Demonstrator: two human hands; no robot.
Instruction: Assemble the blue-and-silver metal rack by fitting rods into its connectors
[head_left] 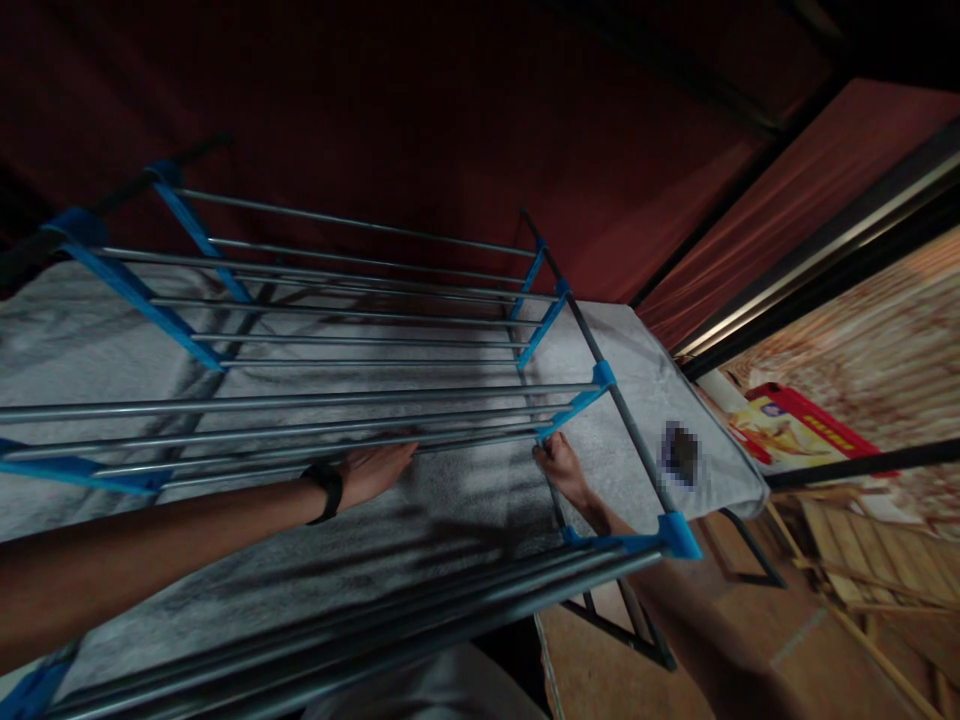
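A rack of grey metal tubes with blue plastic end pieces (583,405) stretches across the view, probably a shoe rack. It has several tiers of parallel tubes joined to upright poles. My left hand (377,470), with a dark band on its wrist, lies against the lower tubes of a middle tier, fingers stretched out. At the right end of that tier, my right hand (561,468) is closed around the rack by the lower end of the blue piece. Exactly which part its fingers grip is partly hidden. Nearest me runs another tier of thick tubes (420,620).
The rack is over a bed-like surface with a grey cover (615,340). A blurred dark object (680,455) lies on it at the right. Dark red cloth (420,120) hangs behind. Beyond the right edge are a red and yellow box (802,430) and wooden slats (877,550).
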